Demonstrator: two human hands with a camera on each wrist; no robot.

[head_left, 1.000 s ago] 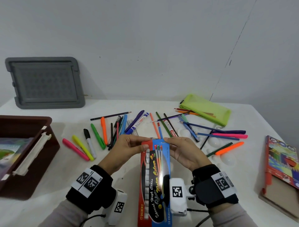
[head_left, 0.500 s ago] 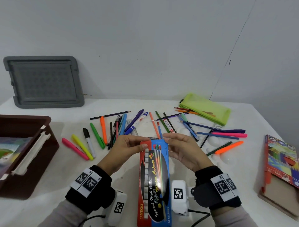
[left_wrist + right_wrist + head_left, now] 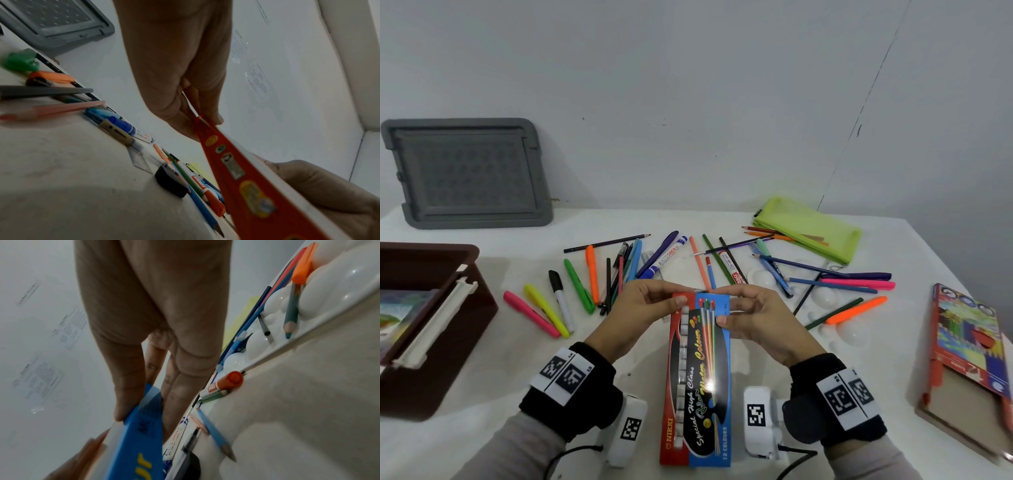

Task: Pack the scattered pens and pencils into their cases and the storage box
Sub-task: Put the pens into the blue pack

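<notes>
Right hand (image 3: pixel 152 318) seen from the wrist, thumb and fingers pinching the far end of a blue carton (image 3: pixel 139 434) with yellow lettering. Beside it on the table (image 3: pixel 308 402): an orange-capped marker (image 3: pixel 224 384), a blue pencil (image 3: pixel 216 434), a teal pencil (image 3: pixel 291 311) lying across a white paint palette (image 3: pixel 329 288). Printed sheets (image 3: pixel 39 382) on the wall, illegible.

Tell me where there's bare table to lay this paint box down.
Bare table lies near the front edge, between the brown bin and the paint box, and between that box and the pencil carton. Behind both hands it is crowded with pens and the palette.
</notes>
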